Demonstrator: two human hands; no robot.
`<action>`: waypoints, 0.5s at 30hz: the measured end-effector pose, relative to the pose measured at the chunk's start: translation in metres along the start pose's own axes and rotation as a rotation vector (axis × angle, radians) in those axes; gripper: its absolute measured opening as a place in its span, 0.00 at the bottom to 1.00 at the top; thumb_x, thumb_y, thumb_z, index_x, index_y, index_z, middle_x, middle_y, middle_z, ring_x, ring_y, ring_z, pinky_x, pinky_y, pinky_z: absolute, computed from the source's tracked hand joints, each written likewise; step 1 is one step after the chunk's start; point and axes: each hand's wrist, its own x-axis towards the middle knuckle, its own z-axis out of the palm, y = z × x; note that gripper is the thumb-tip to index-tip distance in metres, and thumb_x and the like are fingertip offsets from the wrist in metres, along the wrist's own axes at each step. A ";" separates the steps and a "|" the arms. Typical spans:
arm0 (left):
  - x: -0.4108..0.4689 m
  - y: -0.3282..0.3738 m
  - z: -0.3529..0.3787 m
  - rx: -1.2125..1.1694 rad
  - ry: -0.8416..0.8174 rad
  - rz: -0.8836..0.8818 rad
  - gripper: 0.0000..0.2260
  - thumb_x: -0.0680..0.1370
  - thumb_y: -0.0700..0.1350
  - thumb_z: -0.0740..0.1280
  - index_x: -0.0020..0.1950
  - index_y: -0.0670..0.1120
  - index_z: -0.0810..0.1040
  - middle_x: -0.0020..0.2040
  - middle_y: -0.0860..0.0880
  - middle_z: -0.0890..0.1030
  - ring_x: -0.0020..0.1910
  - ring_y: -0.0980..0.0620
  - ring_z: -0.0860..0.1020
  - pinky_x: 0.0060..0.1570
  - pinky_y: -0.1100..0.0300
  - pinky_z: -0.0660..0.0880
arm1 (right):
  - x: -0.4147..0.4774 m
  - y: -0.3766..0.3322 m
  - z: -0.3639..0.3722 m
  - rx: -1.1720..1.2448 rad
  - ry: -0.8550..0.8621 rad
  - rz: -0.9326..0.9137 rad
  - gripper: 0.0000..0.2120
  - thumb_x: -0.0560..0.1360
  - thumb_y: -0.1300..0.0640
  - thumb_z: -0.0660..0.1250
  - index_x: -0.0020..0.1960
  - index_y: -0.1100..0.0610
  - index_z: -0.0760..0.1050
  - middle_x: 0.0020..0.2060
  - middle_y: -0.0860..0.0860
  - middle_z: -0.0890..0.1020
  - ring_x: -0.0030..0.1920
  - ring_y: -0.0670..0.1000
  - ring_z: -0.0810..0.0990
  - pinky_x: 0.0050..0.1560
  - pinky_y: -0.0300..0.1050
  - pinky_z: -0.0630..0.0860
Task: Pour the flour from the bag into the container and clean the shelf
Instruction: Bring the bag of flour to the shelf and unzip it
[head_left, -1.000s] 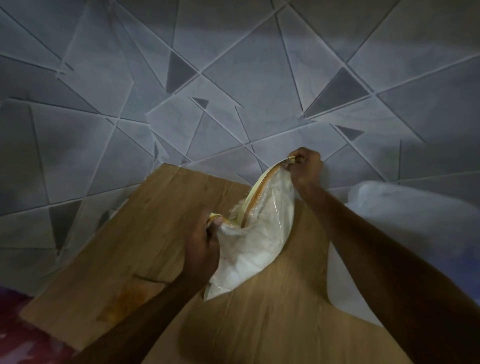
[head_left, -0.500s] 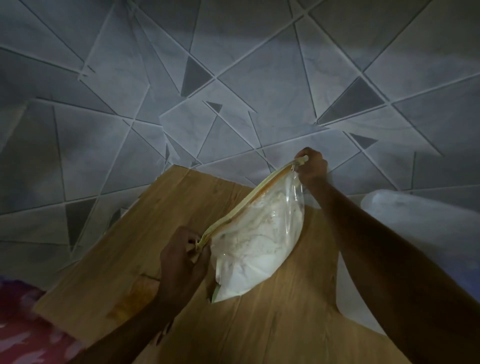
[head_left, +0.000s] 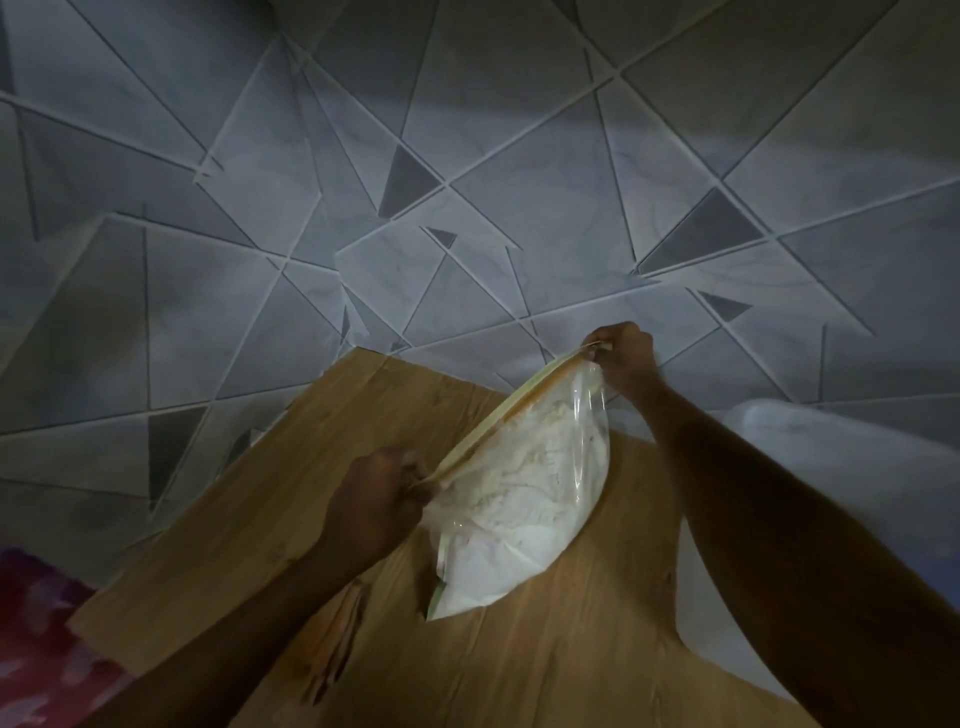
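Note:
A clear zip bag of white flour hangs above the wooden shelf top. Its yellow zip strip is stretched taut between my hands. My left hand pinches the near end of the strip. My right hand grips the far end, close to the wall. The bag's bulging lower corner touches or nearly touches the wood. No container is visible.
A grey wall with a pattern of triangles rises right behind the shelf. A pale translucent plastic sheet or bag lies at the right, partly behind my right arm. Red patterned fabric shows at the lower left, below the shelf edge.
My hands have drawn apart and the zip strip went from slack and folded to taut. The bag now hangs flatter, with its flour side facing me.

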 end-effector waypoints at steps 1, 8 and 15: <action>0.000 -0.004 -0.003 -0.019 -0.026 0.013 0.16 0.72 0.43 0.76 0.32 0.56 0.73 0.30 0.56 0.77 0.30 0.58 0.76 0.33 0.56 0.76 | -0.001 0.000 0.001 -0.006 0.017 0.048 0.04 0.72 0.63 0.75 0.46 0.60 0.86 0.44 0.57 0.87 0.46 0.54 0.86 0.48 0.34 0.74; 0.052 0.005 -0.024 -0.048 -0.329 -0.074 0.13 0.63 0.58 0.76 0.36 0.51 0.79 0.35 0.55 0.82 0.36 0.61 0.80 0.38 0.62 0.77 | -0.006 -0.019 0.011 -0.053 0.063 0.112 0.05 0.71 0.65 0.74 0.45 0.57 0.86 0.43 0.54 0.88 0.47 0.56 0.85 0.49 0.37 0.75; 0.147 0.050 0.020 -0.106 -0.328 0.089 0.11 0.79 0.47 0.69 0.59 0.45 0.79 0.56 0.49 0.83 0.55 0.49 0.81 0.57 0.53 0.78 | -0.013 -0.022 0.016 0.036 0.205 0.230 0.10 0.70 0.63 0.78 0.50 0.57 0.82 0.46 0.55 0.86 0.49 0.56 0.83 0.48 0.40 0.76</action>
